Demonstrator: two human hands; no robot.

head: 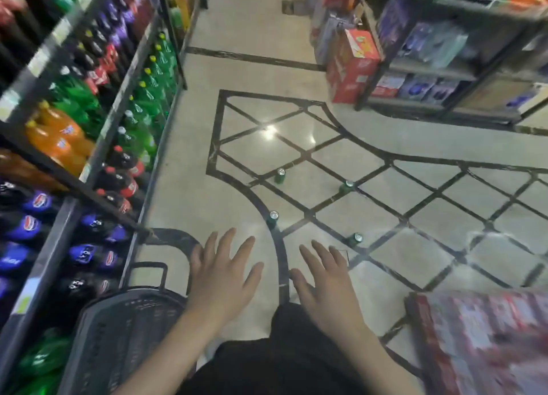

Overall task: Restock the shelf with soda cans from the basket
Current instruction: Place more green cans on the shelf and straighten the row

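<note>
Polished stone floor (189, 205) with dark inlay lines fills the shop aisle. Nearest, at the lower left, stands the dark basket (124, 332), just beside the left hand (221, 279); what it holds cannot be told. Both the left hand and the right hand (323, 285) hover over the floor with fingers spread, gripping nothing. Just beyond the fingertips, four green soda cans (272, 219) stand upright near mid-frame, apart from one another. Along the left edge runs the shelf (89, 163) of bottles. No can is in hand yet, so the next move probably calls for reaching forward to the closest one.
</note>
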